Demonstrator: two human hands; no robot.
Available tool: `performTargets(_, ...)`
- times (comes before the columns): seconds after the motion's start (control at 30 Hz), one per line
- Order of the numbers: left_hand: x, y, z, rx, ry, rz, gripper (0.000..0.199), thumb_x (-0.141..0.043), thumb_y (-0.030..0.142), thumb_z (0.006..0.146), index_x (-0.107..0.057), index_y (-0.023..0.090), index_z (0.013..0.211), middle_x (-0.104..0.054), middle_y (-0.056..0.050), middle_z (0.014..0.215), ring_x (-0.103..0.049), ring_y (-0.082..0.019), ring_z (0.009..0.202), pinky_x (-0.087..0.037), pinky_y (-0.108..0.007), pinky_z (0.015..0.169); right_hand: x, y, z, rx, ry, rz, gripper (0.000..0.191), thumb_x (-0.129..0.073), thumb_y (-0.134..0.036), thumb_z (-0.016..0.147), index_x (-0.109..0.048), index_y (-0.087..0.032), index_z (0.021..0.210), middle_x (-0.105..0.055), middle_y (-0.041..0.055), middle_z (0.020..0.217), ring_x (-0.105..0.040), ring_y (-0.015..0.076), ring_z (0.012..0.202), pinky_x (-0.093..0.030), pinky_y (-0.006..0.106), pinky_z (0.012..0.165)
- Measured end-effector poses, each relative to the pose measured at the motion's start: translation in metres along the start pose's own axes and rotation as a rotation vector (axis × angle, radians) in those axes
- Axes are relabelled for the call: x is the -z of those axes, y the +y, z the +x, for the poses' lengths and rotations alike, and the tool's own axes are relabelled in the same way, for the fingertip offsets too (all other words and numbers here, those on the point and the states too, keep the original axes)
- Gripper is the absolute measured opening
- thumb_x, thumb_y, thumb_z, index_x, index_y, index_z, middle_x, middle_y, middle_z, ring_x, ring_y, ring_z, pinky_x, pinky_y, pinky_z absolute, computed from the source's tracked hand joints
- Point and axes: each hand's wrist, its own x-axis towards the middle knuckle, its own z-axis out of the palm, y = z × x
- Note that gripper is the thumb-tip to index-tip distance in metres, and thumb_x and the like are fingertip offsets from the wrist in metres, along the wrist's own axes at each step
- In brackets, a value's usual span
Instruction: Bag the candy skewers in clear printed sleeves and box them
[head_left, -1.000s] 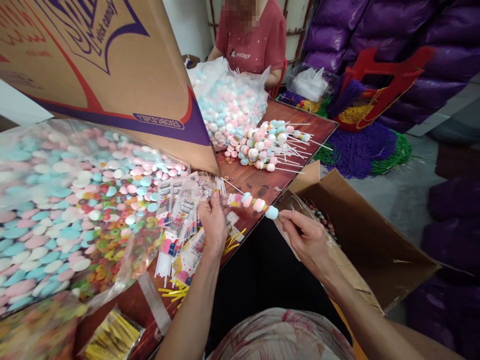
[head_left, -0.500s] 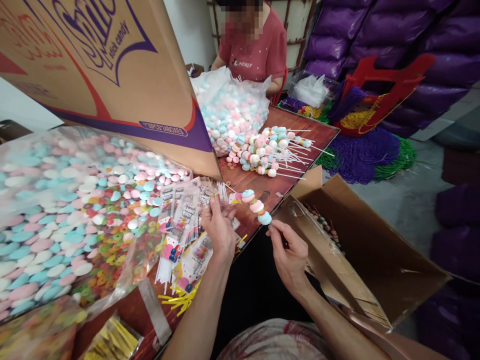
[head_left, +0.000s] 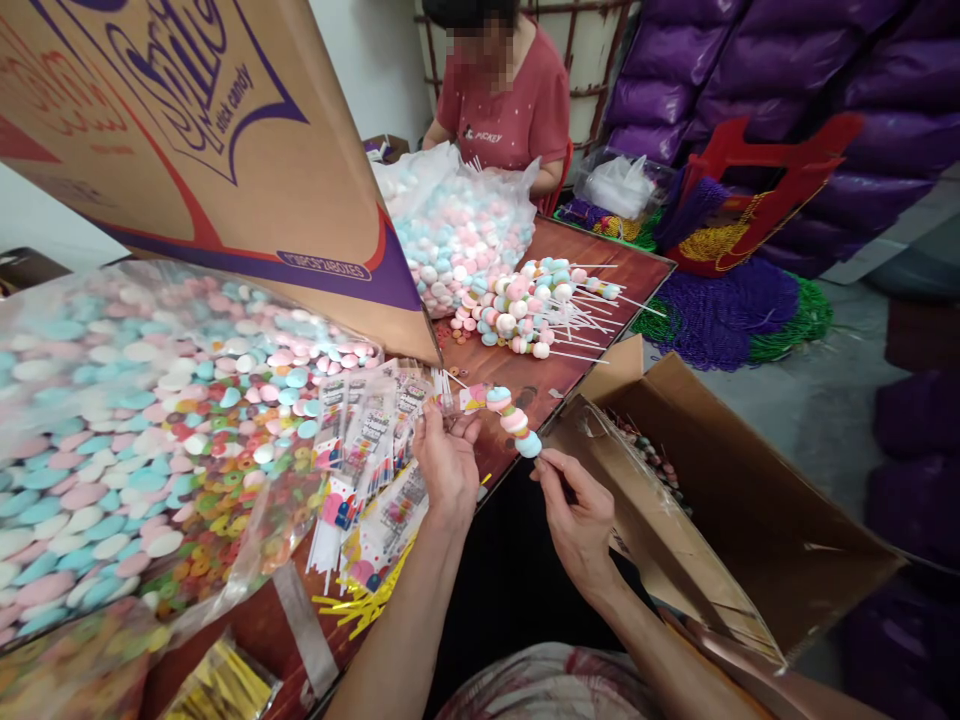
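My right hand (head_left: pixel 579 510) pinches the lower end of a candy stick (head_left: pixel 515 422), strung with blue, pink and white marshmallow-like pieces and gummy rings. My left hand (head_left: pixel 448 465) grips a small clear printed bag (head_left: pixel 472 398) between thumb and fingers. The bag's printed end meets the candy's far tip; I cannot tell whether the tip is inside. Below my left hand lie several printed candy bags (head_left: pixel 367 430), a bundle of white sticks (head_left: pixel 328 545) and yellow twist ties (head_left: pixel 367 600).
Loose candies in plastic (head_left: pixel 97 480) spread across the left, before a tall carton (head_left: pixel 300 180). Finished candy sticks (head_left: pixel 525 310) are piled farther back on the table (head_left: pixel 600 245). An open cardboard box (head_left: pixel 750 530) stands at right. A person (head_left: pixel 502 100) sits opposite.
Both hands have barely moved, still holding the bag and candy stick. The left hand has shifted slightly right and its fingers have turned. The view has tilted a little.
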Motion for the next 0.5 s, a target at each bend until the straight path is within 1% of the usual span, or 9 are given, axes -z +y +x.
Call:
performTargets(0.07,0.001,0.000,0.001,-0.006,-0.033,-0.004,0.025,-0.071,0.039,0.081,-0.057,0.018,0.082,-0.067,0.001,0.075,-0.069,-0.015,0.072,-0.051,-0.034,0.082,0.003,-0.001,0.002,-0.029,-0.036,-0.007,0.013,-0.057,-0.018,0.093,-0.069,-0.019,0.099,-0.066,-0.0007,0.074,-0.062,0.0117,0.064,-0.049,0.024,0.064)
performTargets(0.13,0.002,0.000,0.002,-0.029,-0.060,0.015,0.029,-0.073,0.041,0.079,-0.057,0.018,0.082,-0.067,0.001,0.076,-0.068,-0.014,0.071,-0.052,-0.031,0.076,0.007,-0.003,0.004,-0.051,-0.074,-0.014,0.013,-0.057,-0.020,0.093,-0.070,-0.019,0.097,-0.066,-0.0006,0.073,-0.061,0.0122,0.064,-0.048,0.024,0.064)
performTargets(0.23,0.005,0.000,0.006,-0.131,-0.061,0.065,0.037,-0.076,0.048,0.075,-0.054,0.018,0.080,-0.065,0.002,0.072,-0.065,-0.012,0.064,-0.051,-0.026,0.067,0.015,-0.008,0.009,-0.076,-0.121,-0.009,0.013,-0.057,-0.023,0.093,-0.070,-0.019,0.094,-0.063,-0.0009,0.071,-0.058,0.0122,0.063,-0.045,0.024,0.062)
performTargets(0.3,0.007,0.001,0.008,-0.202,-0.053,0.099,0.041,-0.076,0.052,0.073,-0.053,0.018,0.078,-0.063,0.003,0.070,-0.062,-0.010,0.060,-0.050,-0.023,0.063,0.019,-0.012,0.013,-0.123,-0.165,0.015,0.014,-0.057,-0.024,0.093,-0.070,-0.019,0.091,-0.060,-0.0019,0.067,-0.054,0.0117,0.061,-0.043,0.024,0.061)
performTargets(0.37,0.008,0.001,0.010,-0.245,-0.053,0.141,0.042,-0.073,0.054,0.075,-0.052,0.018,0.077,-0.062,0.004,0.069,-0.062,-0.009,0.059,-0.050,-0.022,0.062,0.022,-0.015,0.016,-0.195,-0.221,0.064,0.015,-0.057,-0.026,0.093,-0.069,-0.019,0.087,-0.055,-0.0027,0.064,-0.051,0.0112,0.060,-0.040,0.024,0.059)
performTargets(0.5,0.009,0.000,0.008,-0.303,-0.056,0.234,0.037,-0.066,0.054,0.081,-0.055,0.019,0.079,-0.064,0.002,0.071,-0.065,-0.011,0.064,-0.052,-0.024,0.063,0.025,-0.016,0.019,-0.323,-0.314,0.173,0.018,-0.057,-0.031,0.093,-0.066,-0.019,0.083,-0.049,-0.0033,0.061,-0.043,0.0106,0.057,-0.033,0.023,0.052)
